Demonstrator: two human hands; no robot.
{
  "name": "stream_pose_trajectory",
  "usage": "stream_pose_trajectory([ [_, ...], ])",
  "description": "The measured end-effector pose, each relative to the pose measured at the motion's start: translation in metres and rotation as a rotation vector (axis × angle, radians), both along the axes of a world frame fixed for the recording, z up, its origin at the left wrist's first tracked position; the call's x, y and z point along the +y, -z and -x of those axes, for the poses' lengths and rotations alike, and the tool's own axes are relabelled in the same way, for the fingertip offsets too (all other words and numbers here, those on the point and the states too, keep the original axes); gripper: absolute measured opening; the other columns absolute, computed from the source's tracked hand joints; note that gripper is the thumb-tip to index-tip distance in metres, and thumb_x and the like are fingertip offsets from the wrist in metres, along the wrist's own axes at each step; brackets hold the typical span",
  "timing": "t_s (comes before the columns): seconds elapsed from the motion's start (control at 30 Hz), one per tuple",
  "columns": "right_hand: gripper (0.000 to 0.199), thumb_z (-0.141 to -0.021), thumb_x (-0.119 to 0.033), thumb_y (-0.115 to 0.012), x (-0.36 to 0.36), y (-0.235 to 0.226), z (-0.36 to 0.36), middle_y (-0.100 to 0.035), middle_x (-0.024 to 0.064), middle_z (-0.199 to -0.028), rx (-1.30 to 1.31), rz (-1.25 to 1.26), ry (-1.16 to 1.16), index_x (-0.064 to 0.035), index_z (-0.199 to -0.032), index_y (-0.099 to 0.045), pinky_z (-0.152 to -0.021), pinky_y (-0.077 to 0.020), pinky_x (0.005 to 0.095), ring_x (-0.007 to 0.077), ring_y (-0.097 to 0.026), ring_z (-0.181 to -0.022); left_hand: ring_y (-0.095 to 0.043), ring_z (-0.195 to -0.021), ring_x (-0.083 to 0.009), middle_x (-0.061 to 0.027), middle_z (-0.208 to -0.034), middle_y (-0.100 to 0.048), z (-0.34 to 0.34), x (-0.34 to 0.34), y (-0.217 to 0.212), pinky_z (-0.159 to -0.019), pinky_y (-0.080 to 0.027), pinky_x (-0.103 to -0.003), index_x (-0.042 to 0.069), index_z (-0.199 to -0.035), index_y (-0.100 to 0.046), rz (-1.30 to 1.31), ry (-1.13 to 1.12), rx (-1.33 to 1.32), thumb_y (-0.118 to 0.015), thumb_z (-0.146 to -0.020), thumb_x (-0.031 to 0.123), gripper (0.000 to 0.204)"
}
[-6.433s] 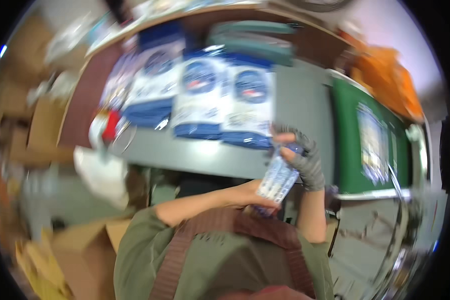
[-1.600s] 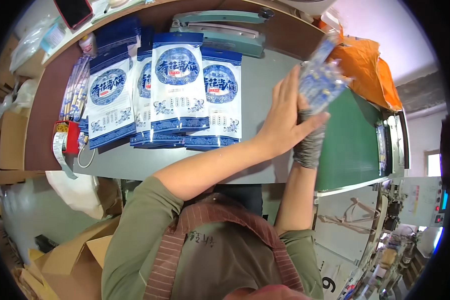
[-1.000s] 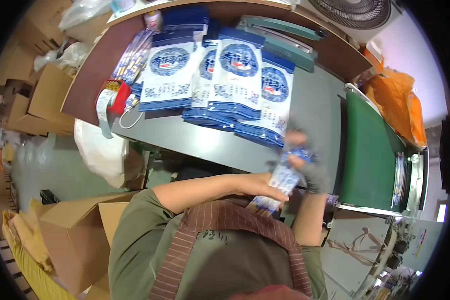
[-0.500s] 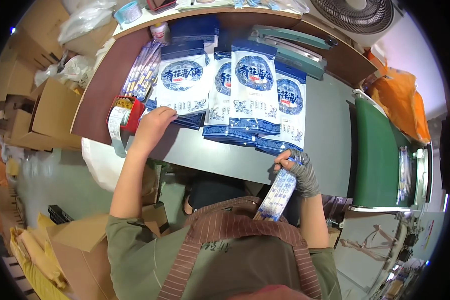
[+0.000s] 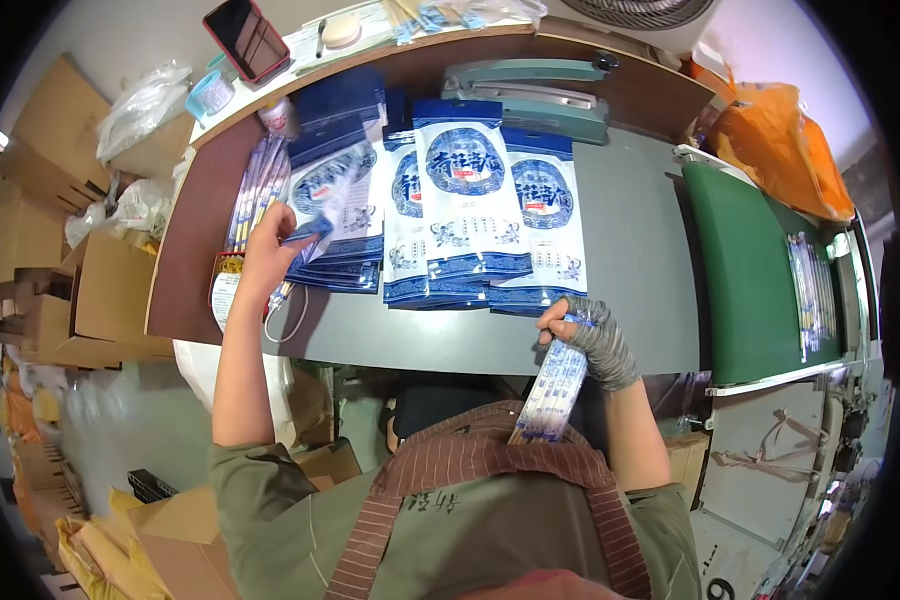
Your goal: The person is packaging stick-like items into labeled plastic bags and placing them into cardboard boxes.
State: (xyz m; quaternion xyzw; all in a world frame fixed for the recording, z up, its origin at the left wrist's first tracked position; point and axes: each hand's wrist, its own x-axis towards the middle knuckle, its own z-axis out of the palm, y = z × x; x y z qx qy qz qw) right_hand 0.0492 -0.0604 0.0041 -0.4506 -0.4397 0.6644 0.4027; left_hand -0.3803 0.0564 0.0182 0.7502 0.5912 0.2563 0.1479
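Note:
My left hand (image 5: 268, 248) pinches the blue bottom edge of a white-and-blue plastic bag (image 5: 342, 205), which is lifted and bent above a stack of similar bags. In my right hand (image 5: 600, 342), wrapped in a grey band, is a bundle of blue-and-white wrapped chopsticks (image 5: 550, 392). The bundle slants down toward my apron, its upper end inside my fist. More flat bags (image 5: 470, 215) lie overlapping in the middle of the grey table (image 5: 430, 338). More wrapped sticks (image 5: 254, 195) lean along the table's left side.
A red container (image 5: 220, 268) sits beside my left forearm. At the back stands a green bag sealer (image 5: 530, 95), below a shelf with a phone (image 5: 246, 40). To the right are a green board (image 5: 745, 270) and an orange bag (image 5: 785, 150). Cardboard boxes (image 5: 120, 290) stand at left.
My left hand has lifted and folded up the bottom edge of a bag that lay flat. The view has shifted slightly. My right hand keeps hold of the chopstick bundle.

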Motion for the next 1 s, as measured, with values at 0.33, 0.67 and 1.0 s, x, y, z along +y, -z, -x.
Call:
stream_pose_trajectory([
  [0.33, 0.015, -0.083, -0.014, -0.063, -0.039, -0.003, -0.051, -0.065, 0.0073, -0.078, 0.049, -0.125, 0.112, -0.0009, -0.09, -0.066, -0.068, -0.0499, 0.0252, 0.0136, -0.062, -0.073, -0.062, -0.075, -0.0396, -0.0185, -0.08, -0.062, -0.227, -0.043, -0.024, -0.066, -0.048, -0.049, 0.005, -0.094, -0.054, -0.208, 0.156, 0.077, -0.056, -0.082, 0.011, 0.013],
  [0.67, 0.009, -0.084, -0.009, -0.061, -0.062, 0.013, -0.075, -0.062, 0.0066, -0.083, 0.051, -0.429, 0.358, -0.001, -0.088, -0.062, -0.074, -0.0464, 0.0262, 0.0132, -0.059, -0.08, -0.056, -0.09, -0.0362, -0.0171, -0.093, -0.055, -0.373, -0.08, 0.087, -0.077, -0.044, -0.039, 0.001, -0.094, -0.054, 0.373, 0.828, -0.298, -0.057, -0.083, 0.008, 0.014],
  [1.0, 0.015, -0.084, -0.015, -0.061, -0.065, 0.03, -0.091, -0.062, 0.0063, -0.082, 0.176, -0.352, 0.342, -0.0009, -0.088, -0.061, -0.075, -0.0461, 0.0262, 0.0137, -0.058, -0.078, -0.054, -0.091, -0.0287, -0.0148, -0.093, -0.054, -0.37, -0.053, 0.076, -0.082, -0.043, -0.034, 0.005, -0.101, -0.062, 0.655, 1.137, -0.264, -0.057, -0.084, 0.007, 0.018],
])
